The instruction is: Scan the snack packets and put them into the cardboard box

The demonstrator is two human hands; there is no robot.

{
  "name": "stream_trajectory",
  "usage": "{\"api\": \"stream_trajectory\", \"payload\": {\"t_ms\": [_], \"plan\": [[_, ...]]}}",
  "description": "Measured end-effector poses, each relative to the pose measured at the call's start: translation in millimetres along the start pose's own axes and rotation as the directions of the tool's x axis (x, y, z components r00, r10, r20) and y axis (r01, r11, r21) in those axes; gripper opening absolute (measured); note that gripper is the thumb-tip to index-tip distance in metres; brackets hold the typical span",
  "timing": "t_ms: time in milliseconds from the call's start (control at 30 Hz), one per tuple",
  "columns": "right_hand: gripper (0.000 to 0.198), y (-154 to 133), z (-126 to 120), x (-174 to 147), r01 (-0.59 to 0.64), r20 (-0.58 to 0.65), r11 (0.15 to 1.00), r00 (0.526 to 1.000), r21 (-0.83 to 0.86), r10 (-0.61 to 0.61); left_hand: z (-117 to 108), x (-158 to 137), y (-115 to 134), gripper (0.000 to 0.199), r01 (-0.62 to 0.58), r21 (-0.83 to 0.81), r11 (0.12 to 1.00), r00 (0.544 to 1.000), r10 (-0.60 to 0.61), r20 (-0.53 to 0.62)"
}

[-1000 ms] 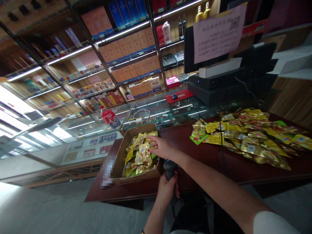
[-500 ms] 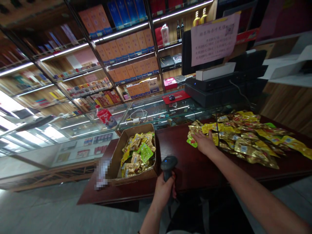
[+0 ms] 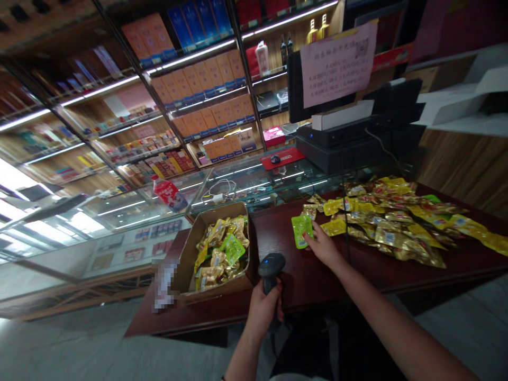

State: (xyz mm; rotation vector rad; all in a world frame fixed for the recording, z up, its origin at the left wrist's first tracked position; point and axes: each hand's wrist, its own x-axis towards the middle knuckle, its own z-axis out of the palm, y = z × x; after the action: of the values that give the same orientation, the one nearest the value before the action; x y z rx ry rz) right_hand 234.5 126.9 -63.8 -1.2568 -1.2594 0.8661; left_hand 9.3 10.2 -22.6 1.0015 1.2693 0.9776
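At a dark wooden shop counter [image 3: 301, 275], a person's right hand [image 3: 323, 247] pinches a small green foil snack packet [image 3: 301, 230], held flat just above the wood beside a spread of gold and yellow packets [image 3: 392, 219]. The left hand [image 3: 262, 311] is clenched around the grip of a black handheld barcode scanner [image 3: 271, 266], beside a cardboard box [image 3: 189, 254] of similar packets.

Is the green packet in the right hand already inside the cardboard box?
No, the right hand holds the green packet above the table, beside the cardboard box.
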Motion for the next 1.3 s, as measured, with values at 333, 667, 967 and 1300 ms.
{"api": "stream_trajectory", "payload": {"t_ms": [333,667,967,1300], "plan": [[0.082,2.3,-0.4,-14.3,-0.038,0.032,0.988,0.999,0.147,0.033,0.7,-0.3,2.0,0.037,0.0,0.045,0.999,1.0,0.0,0.017],[0.057,15.9,0.0,-9.9,0.166,0.132,0.983,0.979,-0.084,-0.154,1.4,-10.0,11.2,0.04,0.019,0.04,0.999,0.998,-0.021,0.052],[0.06,17.9,0.2,-9.3,0.159,0.177,0.986,0.973,-0.053,-0.147,2.6,-11.7,24.8,0.04,0.011,0.056,0.998,0.998,-0.014,0.062],[0.06,8.9,0.4,-12.0,0.174,0.187,0.978,0.971,-0.112,-0.152,5.3,-12.6,27.9,0.037,-0.004,0.063,0.998,0.995,-0.002,0.101]]}}
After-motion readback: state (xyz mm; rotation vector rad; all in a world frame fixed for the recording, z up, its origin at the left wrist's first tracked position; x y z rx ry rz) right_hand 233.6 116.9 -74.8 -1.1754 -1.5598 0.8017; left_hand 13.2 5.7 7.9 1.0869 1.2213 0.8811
